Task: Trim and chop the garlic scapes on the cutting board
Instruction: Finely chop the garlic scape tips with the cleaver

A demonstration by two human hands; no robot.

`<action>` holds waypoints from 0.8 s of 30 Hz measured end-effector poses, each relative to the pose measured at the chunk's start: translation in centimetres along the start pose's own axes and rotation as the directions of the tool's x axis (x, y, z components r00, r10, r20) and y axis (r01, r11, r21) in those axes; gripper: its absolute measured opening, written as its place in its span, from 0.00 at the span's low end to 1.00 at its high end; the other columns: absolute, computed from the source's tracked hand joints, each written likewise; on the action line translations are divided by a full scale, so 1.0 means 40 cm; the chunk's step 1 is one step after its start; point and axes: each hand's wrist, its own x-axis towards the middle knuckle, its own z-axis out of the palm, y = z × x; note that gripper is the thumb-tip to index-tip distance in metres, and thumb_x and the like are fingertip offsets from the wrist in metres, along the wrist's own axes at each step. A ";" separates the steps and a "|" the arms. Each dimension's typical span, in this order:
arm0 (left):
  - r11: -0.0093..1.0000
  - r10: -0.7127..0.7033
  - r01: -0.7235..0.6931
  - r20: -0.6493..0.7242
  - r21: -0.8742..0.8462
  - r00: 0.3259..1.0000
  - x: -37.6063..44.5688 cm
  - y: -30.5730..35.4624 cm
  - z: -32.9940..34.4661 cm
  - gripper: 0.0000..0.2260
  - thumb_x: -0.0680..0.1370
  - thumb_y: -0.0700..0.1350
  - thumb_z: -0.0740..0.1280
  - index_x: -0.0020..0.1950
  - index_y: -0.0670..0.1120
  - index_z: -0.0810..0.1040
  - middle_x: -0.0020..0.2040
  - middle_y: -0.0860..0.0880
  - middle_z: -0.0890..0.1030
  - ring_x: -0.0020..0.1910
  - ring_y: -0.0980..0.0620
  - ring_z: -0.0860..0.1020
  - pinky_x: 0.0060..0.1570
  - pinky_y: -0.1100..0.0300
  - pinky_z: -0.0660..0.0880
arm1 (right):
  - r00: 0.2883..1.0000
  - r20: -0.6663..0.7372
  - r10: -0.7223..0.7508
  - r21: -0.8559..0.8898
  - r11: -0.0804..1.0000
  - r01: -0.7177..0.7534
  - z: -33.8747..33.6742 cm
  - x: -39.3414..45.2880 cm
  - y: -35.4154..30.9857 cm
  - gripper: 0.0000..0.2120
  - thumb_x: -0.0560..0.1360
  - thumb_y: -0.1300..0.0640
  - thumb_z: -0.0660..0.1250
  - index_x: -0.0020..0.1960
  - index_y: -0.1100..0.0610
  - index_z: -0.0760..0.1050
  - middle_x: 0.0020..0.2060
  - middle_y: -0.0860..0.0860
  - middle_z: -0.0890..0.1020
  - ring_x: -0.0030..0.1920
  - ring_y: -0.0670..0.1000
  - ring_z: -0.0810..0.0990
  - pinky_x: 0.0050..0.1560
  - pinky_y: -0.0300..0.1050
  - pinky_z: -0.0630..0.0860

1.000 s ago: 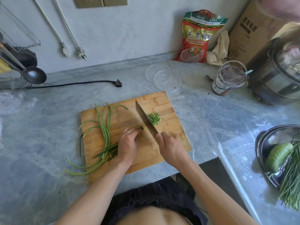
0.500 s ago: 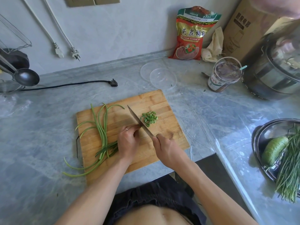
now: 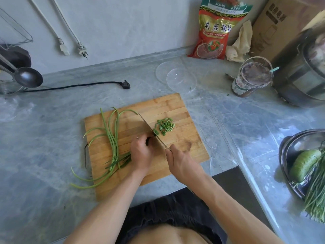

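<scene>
On the cutting board, right hand grips knife; left hand seemingly pinches scapes.

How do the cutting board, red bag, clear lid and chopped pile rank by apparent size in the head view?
1. Cutting board
2. Red bag, though it stands farther from the camera
3. Clear lid
4. Chopped pile

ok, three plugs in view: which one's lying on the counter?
The black plug, lying on the grey counter behind the board. The two white plugs hang against the wall.
</scene>
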 end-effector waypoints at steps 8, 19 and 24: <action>0.999 -0.019 0.018 0.022 0.038 1.000 0.000 -0.014 0.004 0.08 0.73 0.33 0.69 0.43 0.44 0.83 0.38 0.50 0.83 0.38 0.48 0.78 0.37 0.52 0.74 | 0.999 -0.036 -0.020 -0.009 1.000 0.020 0.020 0.019 -0.019 0.16 0.83 0.45 0.48 0.44 0.54 0.63 0.27 0.52 0.70 0.25 0.54 0.68 0.24 0.45 0.59; 0.965 0.081 -0.110 0.129 0.238 0.988 0.005 -0.026 -0.020 0.05 0.73 0.36 0.71 0.44 0.45 0.81 0.39 0.48 0.82 0.41 0.45 0.76 0.34 0.51 0.73 | 0.999 -0.032 0.035 0.101 0.994 -0.031 0.024 0.037 -0.044 0.17 0.83 0.45 0.47 0.44 0.55 0.63 0.29 0.54 0.73 0.28 0.58 0.72 0.27 0.47 0.65; 0.953 0.106 -0.147 0.166 0.264 0.980 0.006 -0.018 -0.028 0.12 0.71 0.32 0.71 0.49 0.46 0.83 0.42 0.50 0.83 0.42 0.47 0.76 0.36 0.53 0.74 | 0.999 -0.032 0.041 0.129 0.991 -0.037 0.017 0.017 -0.027 0.17 0.83 0.45 0.48 0.42 0.54 0.63 0.30 0.53 0.73 0.27 0.55 0.71 0.28 0.49 0.67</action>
